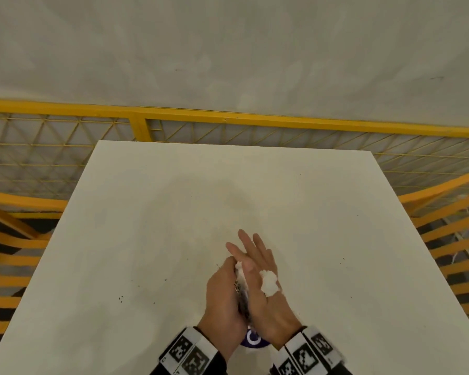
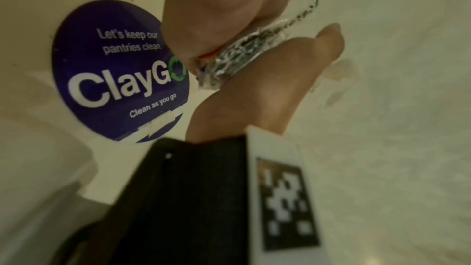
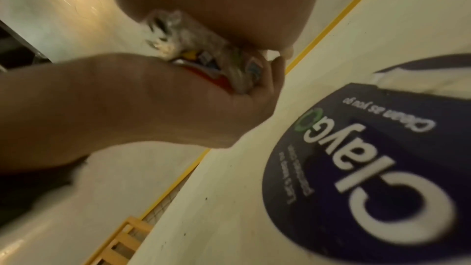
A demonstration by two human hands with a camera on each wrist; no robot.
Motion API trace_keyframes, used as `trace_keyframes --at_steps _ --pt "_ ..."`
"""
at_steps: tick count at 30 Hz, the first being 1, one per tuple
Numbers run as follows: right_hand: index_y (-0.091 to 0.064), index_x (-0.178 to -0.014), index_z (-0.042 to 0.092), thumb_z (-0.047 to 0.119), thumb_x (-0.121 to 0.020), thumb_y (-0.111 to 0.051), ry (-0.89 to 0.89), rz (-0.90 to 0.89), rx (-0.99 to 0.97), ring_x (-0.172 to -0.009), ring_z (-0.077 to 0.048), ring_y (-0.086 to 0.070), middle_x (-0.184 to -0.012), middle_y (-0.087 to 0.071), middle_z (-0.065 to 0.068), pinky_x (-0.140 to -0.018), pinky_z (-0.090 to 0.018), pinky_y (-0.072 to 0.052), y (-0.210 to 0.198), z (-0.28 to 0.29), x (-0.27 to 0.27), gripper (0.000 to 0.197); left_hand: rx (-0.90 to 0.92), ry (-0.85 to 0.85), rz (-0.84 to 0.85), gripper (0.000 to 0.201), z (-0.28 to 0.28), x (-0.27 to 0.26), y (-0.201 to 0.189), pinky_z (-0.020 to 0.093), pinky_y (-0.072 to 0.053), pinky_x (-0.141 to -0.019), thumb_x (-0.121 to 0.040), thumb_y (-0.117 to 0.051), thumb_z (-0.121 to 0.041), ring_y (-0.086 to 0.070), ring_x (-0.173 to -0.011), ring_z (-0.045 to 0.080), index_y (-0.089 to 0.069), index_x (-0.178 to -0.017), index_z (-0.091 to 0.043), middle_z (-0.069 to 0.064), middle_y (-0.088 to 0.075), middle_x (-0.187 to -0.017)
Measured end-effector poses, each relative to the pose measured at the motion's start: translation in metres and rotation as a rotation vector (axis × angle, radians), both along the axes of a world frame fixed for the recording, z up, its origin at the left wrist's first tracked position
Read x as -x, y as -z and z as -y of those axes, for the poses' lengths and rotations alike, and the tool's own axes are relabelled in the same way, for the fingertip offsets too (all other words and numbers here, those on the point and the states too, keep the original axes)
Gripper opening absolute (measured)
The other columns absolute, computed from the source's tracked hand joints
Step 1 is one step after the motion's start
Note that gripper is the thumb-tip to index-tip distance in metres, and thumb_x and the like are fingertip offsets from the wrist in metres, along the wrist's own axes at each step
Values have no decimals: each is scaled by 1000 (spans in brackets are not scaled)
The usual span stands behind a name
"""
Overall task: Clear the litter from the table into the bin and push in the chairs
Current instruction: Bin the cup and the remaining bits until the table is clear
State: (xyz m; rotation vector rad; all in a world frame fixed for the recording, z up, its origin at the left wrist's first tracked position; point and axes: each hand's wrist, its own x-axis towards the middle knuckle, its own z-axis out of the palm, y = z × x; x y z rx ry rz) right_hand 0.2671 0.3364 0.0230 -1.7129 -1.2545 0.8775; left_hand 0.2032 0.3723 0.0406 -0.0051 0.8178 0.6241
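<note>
Over the near edge of the white table my two hands press together with a crumpled silvery wrapper between them. My left hand curls round the wrapper from the left. My right hand lies against it with its fingers straight and pointing away from me. The wrapper shows red and yellow print in the right wrist view. A white tissue lump sits at the right hand's outer side; I cannot tell whether it rests on the hand or on the table.
A round blue "ClayGo" sticker is stuck to the table under my wrists. Small dark crumbs dot the tabletop. A yellow mesh fence runs behind the table. Orange slatted frames stand at the left and right.
</note>
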Motion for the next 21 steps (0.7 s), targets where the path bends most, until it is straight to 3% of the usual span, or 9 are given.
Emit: trace_keyframes --at_steps 2,4,6,7,10,13,17,19,21 --pt "-27 -139 42 72 -77 -3 -59 157 73 -140 6 19 -155 6 23 -116 -20 14 -1 5 2 73 39 -21 79 43 8 4 0 41 -48 -94 -96 -41 -35 -59 -116 30 -60 -121 -5 17 -62 -126" --pt "-5 -145 37 60 -71 -4 -99 312 192 -138 -5 32 -151 28 14 -118 -32 16 4 10 1 78 77 -21 186 54 17 11 0 48 -49 -94 -93 -43 -46 -57 -118 34 -59 -125 -6 17 -60 -128" --pt "13 -144 32 69 -66 -3 -105 424 292 -138 -13 34 -148 36 8 -118 -38 14 8 14 1 88 30 14 147 53 25 19 1 53 -53 -88 -91 -48 -46 -60 -113 35 -64 -118 -3 19 -63 -123" --pt "15 -144 30 73 -63 -3 -113 435 317 -138 -14 33 -149 35 6 -118 -38 14 11 17 2 94 -20 55 61 46 29 22 2 50 -55 -84 -89 -53 -40 -64 -108 34 -68 -111 -3 20 -66 -118" --pt "-1 -147 28 61 -63 -15 -117 288 345 -146 -15 14 -158 9 6 -121 -38 1 16 24 9 92 -126 101 -191 29 38 29 8 42 -56 -76 -78 -69 -23 -69 -96 34 -67 -92 2 19 -71 -103" --pt "-22 -141 33 55 -62 -41 -101 -55 317 -135 -12 -32 -144 -37 5 -113 -39 -31 13 31 9 85 -135 114 -229 21 44 38 11 38 -54 -68 -66 -73 -15 -69 -83 33 -64 -79 0 23 -70 -89" --pt "-31 -129 49 52 -62 -66 -255 -215 320 -123 5 -41 -135 -40 19 -104 -23 -39 -5 46 0 76 -101 69 -139 7 48 55 3 30 -54 -45 -70 -62 -6 -69 -58 25 -61 -73 0 18 -69 -68" --pt "-35 -130 48 55 -62 -70 -308 -253 305 -123 12 -40 -133 -41 30 -102 -15 -37 -10 56 -7 77 -102 31 -141 19 46 71 4 27 -52 -38 -62 -70 -9 -65 -50 22 -58 -75 -2 14 -67 -65" --pt "-45 -123 45 53 -64 -70 -243 -220 265 -116 13 -46 -126 -50 28 -95 -11 -40 -10 62 -15 65 -70 -35 -120 56 44 86 13 24 -46 -37 -35 -92 -10 -53 -46 17 -55 -77 -7 6 -57 -67"
